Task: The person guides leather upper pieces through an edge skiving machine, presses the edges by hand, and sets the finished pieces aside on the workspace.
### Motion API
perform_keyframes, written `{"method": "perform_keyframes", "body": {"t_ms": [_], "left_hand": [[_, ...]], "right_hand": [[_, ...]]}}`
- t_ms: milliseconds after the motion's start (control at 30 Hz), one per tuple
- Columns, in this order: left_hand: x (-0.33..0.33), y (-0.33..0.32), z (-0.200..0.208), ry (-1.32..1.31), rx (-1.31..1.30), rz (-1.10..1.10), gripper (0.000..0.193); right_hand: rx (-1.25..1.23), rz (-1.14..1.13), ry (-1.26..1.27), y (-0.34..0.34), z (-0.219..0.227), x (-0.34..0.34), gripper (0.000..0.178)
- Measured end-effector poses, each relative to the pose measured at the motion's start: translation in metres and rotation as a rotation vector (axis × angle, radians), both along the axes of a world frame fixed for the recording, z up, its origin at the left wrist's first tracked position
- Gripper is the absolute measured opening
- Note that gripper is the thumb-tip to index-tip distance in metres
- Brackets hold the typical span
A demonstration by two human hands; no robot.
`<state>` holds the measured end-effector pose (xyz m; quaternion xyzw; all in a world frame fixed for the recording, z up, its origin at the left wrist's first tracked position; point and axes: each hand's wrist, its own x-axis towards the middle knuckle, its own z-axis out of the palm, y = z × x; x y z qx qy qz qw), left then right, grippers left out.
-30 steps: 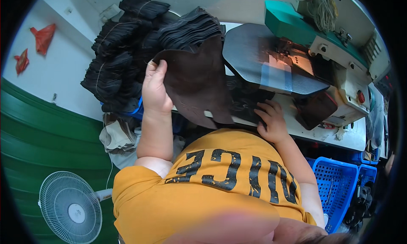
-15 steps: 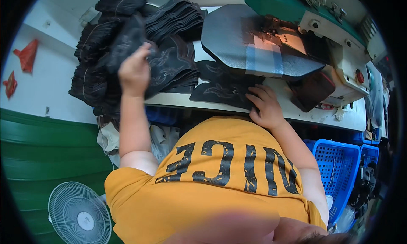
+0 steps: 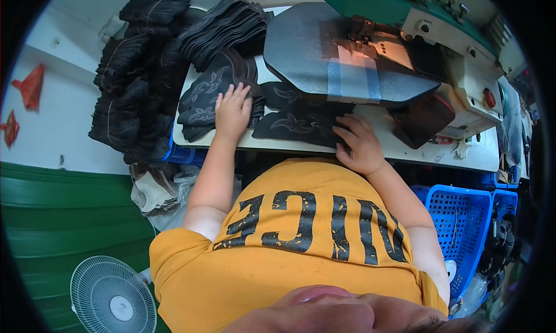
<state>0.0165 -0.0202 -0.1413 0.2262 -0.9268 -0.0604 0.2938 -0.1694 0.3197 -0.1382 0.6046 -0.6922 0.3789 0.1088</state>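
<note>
My left hand (image 3: 233,114) lies spread on a stack of black shoe-upper-like pieces (image 3: 211,81) with pale floral stitching, near the table's left end. Nothing shows in its grasp. To the right, a single black stitched piece (image 3: 292,124) lies flat near the front edge. The fingers of my right hand (image 3: 360,143) rest over that piece's right end, thumb apart from them. Another dark piece (image 3: 278,94) lies behind it, partly hidden under the machine's grey bed plate (image 3: 301,43).
A green and cream sewing machine (image 3: 417,29) with a lit needle area occupies the back right. Tied bundles of black pieces (image 3: 119,110) are heaped at the left, with a loose stack (image 3: 223,32) beside them. Blue baskets (image 3: 457,234) stand at lower right, a fan (image 3: 116,298) at lower left.
My left hand has come down and to the right from the bundles, and the dark piece it carried now lies on the stack, released. My right hand stays put.
</note>
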Motion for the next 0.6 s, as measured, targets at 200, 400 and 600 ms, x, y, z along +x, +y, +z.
{"method": "perform_keyframes", "body": {"t_ms": [200,400,600], "left_hand": [[-0.01,0.041,0.026,0.093,-0.085,-0.221,0.044],[-0.055,0.125,0.042,0.065,0.087,-0.838,0.045],[-0.07,0.135,0.024,-0.219,0.24,-0.612,0.041]], "right_hand": [[-0.042,0.094,-0.028,0.006,0.006,-0.005,0.045],[-0.09,0.126,-0.196,0.007,0.002,-0.007,0.054],[-0.065,0.009,-0.233,0.001,-0.002,-0.003,0.039]]}}
